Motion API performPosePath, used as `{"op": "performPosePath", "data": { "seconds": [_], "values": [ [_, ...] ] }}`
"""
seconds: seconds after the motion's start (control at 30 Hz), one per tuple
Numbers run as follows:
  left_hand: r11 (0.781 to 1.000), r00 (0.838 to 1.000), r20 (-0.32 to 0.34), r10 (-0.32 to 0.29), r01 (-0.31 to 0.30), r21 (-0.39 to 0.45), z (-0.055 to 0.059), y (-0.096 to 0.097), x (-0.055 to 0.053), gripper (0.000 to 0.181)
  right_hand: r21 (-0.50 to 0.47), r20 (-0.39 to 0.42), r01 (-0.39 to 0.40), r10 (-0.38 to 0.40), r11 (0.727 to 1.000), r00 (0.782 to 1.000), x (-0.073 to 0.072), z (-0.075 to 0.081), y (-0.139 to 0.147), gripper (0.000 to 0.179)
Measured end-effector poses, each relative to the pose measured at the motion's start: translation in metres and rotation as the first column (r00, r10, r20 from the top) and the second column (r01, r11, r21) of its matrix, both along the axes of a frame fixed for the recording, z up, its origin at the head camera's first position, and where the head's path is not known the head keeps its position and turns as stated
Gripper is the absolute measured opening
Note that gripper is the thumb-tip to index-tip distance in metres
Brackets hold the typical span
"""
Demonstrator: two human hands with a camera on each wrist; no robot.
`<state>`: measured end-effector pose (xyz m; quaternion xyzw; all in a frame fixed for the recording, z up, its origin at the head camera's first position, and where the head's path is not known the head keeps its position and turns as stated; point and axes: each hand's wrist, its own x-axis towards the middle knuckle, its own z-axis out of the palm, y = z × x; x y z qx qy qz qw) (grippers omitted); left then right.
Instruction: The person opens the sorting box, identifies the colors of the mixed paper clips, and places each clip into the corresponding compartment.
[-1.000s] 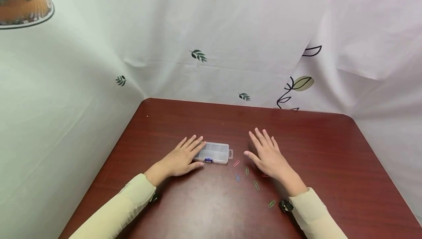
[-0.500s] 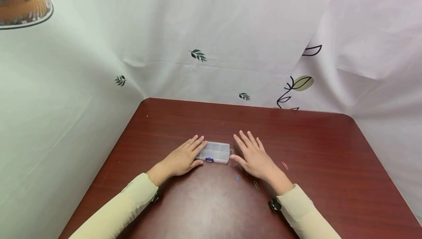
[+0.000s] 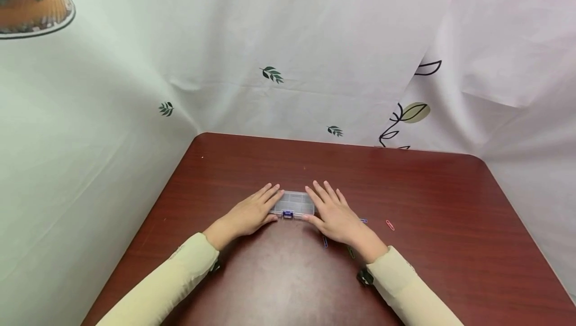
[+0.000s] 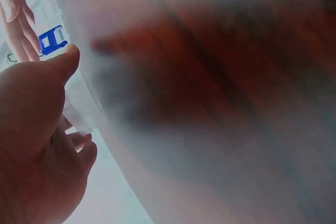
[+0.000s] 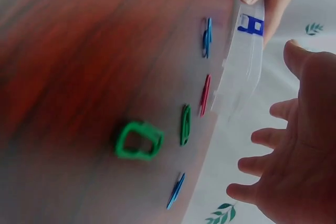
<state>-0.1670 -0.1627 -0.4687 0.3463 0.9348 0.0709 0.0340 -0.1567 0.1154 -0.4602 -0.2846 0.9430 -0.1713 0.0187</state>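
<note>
A clear plastic compartment box (image 3: 293,204) with a blue latch (image 3: 288,214) lies on the table. My left hand (image 3: 246,214) holds its left end, thumb at the front side and fingers over the lid. The thumb lies close to the latch in the left wrist view. Over the box's right end is my right hand (image 3: 336,220), its fingers spread and thumb near the front corner; the right wrist view shows nothing between them. Paper clips lie near and below the right hand: a blue clip (image 5: 207,38), a red clip (image 5: 205,95) and a green clip (image 5: 185,124).
Further loose clips lie on the dark red table (image 3: 252,166): a red clip (image 3: 390,225) right of the right hand, a larger-looking green clip (image 5: 139,140) and another blue clip (image 5: 176,191). White printed cloth (image 3: 225,91) hangs behind and beside the table.
My right hand has moved left from over the clips to the box's right end, uncovering a red and a blue clip. The left hand stays at the box, which has shifted very slightly.
</note>
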Motion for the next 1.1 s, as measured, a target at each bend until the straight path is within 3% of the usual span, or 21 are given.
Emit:
{"op": "performPosePath", "data": {
  "seconds": [0.27,0.5,0.77,1.1],
  "values": [
    [1.000,0.998,0.055,0.005,-0.005,-0.002,0.003,-0.001,-0.007,0.067,-0.008,0.041,-0.075,0.075,0.997,0.996,-0.003,0.002,-0.014,0.074],
    [1.000,0.993,0.116,0.022,-0.023,0.007,0.006,-0.001,-0.012,0.067,-0.013,0.015,-0.139,0.139,0.990,0.990,-0.003,0.004,-0.024,0.072],
    [0.999,0.986,0.167,0.013,-0.018,0.028,0.013,-0.002,-0.017,0.065,0.002,0.013,-0.150,0.149,0.989,0.989,-0.001,0.007,-0.034,0.067],
    [0.997,0.961,0.272,0.053,-0.066,0.039,0.020,0.001,-0.024,0.066,-0.002,-0.102,-0.166,0.165,0.986,0.981,-0.003,0.003,-0.036,0.050]
  ]
}}
